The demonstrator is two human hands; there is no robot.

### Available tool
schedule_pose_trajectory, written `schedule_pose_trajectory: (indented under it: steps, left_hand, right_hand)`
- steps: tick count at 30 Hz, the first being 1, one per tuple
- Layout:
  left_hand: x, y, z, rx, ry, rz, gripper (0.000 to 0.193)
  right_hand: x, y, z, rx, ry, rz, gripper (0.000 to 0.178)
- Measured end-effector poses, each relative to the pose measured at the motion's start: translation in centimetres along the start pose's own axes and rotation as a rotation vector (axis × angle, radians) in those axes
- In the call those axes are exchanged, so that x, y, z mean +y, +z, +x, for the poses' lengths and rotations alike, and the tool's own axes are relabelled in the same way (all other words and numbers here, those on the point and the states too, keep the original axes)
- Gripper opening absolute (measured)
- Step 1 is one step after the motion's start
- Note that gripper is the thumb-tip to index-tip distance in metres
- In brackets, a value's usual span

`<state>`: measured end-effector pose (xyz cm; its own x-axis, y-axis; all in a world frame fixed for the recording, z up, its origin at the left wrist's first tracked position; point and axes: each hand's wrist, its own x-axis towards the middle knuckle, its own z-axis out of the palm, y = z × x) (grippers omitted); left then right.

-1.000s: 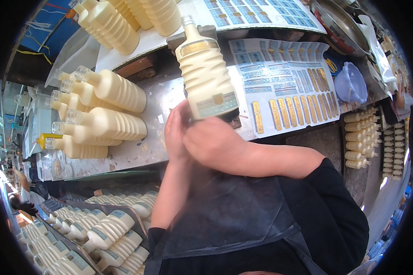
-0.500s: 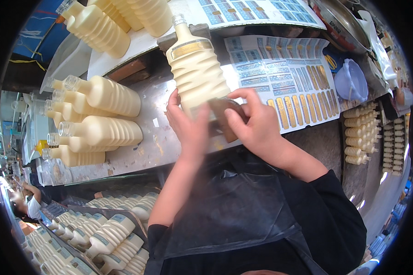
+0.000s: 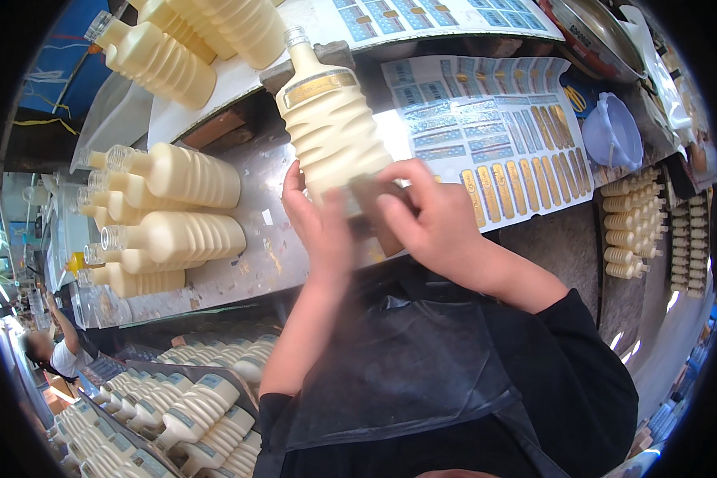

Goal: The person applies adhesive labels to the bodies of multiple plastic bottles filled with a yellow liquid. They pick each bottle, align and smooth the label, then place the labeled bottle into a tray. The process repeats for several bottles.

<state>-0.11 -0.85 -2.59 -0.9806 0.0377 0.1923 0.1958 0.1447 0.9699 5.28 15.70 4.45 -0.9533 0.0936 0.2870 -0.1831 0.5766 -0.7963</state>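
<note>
A cream, ribbed bottle (image 3: 331,131) with a clear glass neck lies on the bench in front of me, its shoulder on a dark block (image 3: 339,56). A gold label (image 3: 319,88) crosses its upper part. My left hand (image 3: 323,231) is closed round the bottle's lower left side, its thumb smeared by motion. In my right hand (image 3: 430,211), a flat brown piece (image 3: 377,209) is pinched between thumb and fingers, at the bottle's lower end. Whether it touches the bottle is hard to tell. Right of the bottle lies a sheet (image 3: 446,165) of gold and blue labels.
Several cream bottles (image 3: 191,179) lie stacked on the left of the metal bench (image 3: 251,275). More cream bottles (image 3: 171,68) stand on a white shelf behind. A lavender bucket (image 3: 613,134) sits at the right. Labelled bottles (image 3: 195,410) fill racks at lower left, where a person (image 3: 56,350) is visible.
The view has shifted slightly, so the bottle sits a little farther left in it. Both hands keep their places at its lower end, with the brown piece still in my right hand.
</note>
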Motion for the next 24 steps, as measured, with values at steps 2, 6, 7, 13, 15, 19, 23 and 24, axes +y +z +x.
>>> schedule_pose_trajectory:
  steps: [2, 6, 7, 13, 15, 19, 23, 24]
  left_hand:
    - [0.7, 0.0, -0.2, -0.008, -0.029, 0.110, 0.071]
    - [0.4, -0.1, -0.3, -0.026, -0.058, 0.070, 0.069]
    - [0.3, -0.1, -0.3, -0.024, -0.053, 0.008, 0.068]
    - [0.1, 0.0, -0.3, -0.046, -0.087, -0.322, 0.067]
    - [-0.3, -0.3, -0.3, -0.046, -0.122, -0.372, 0.064]
    - [-0.5, -1.0, -0.3, -0.084, -0.143, -0.503, 0.059]
    - [0.0, -1.8, 0.5, -0.077, -0.173, -0.445, 0.055]
    - [0.3, -1.9, 0.9, -0.076, -0.174, -0.402, 0.054]
  right_hand:
    - [0.9, 0.6, 0.2, 0.016, -0.042, -0.053, 0.021]
    - [3.1, -0.4, -0.2, 0.028, 0.174, -0.006, 0.020]
    - [3.5, -0.6, -0.3, 0.010, 0.250, 0.036, 0.021]
    - [6.3, 0.4, -0.9, 0.073, 0.352, 0.160, 0.022]
    - [6.6, 0.5, -0.6, 0.088, 0.331, 0.130, 0.022]
    - [6.4, 0.1, -0.5, 0.138, 0.272, 0.207, 0.022]
    - [6.2, 0.5, -0.4, 0.109, 0.254, 0.280, 0.027]
    - [6.3, 0.7, -0.2, 0.091, 0.246, 0.268, 0.027]
